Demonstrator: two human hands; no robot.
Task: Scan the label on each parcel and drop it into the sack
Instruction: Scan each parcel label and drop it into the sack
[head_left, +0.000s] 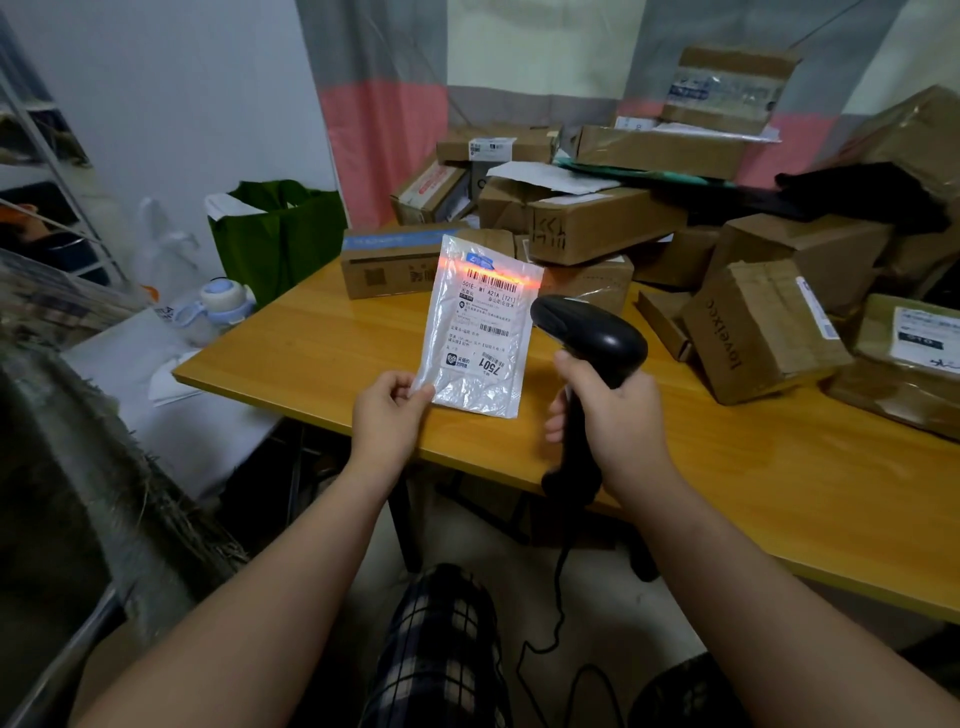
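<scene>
At the centre of the frame the left hand (387, 410) is pinching the lower corner of a flat white plastic parcel (480, 325), tilting its label up so the scanner (587, 343), gripped by the right hand (613, 415), is throwing a red line across the top barcode, above the wooden surface (311, 343).
</scene>
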